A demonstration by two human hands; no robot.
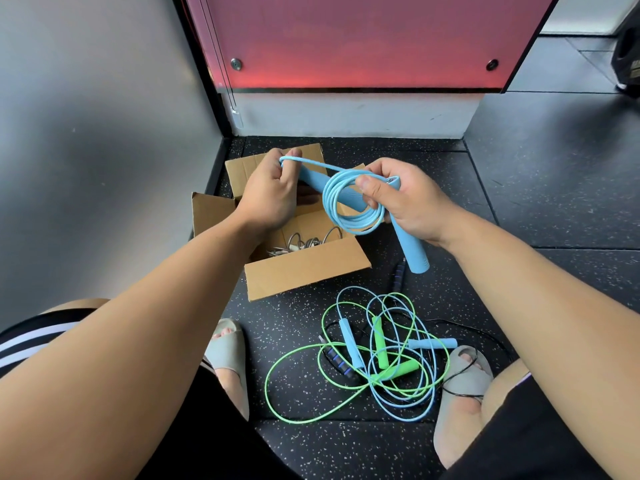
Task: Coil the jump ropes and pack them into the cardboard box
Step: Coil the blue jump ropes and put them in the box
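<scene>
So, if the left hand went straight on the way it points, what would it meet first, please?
Probably the cardboard box's far flap, just beyond the left hand, which grips the blue jump rope. Depth is unclear: if it clears the flap, the wall comes next.

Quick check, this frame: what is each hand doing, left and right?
Left hand: closed, gripping a strand of the blue rope.
Right hand: closed, pinching the coil of the same rope.

Dark speckled floor [298,320] here, an open cardboard box [304,271] sitting on it. Just beyond the box's near-right corner, tangled green, blue and black jump ropes [377,358] sprawl flat.
</scene>
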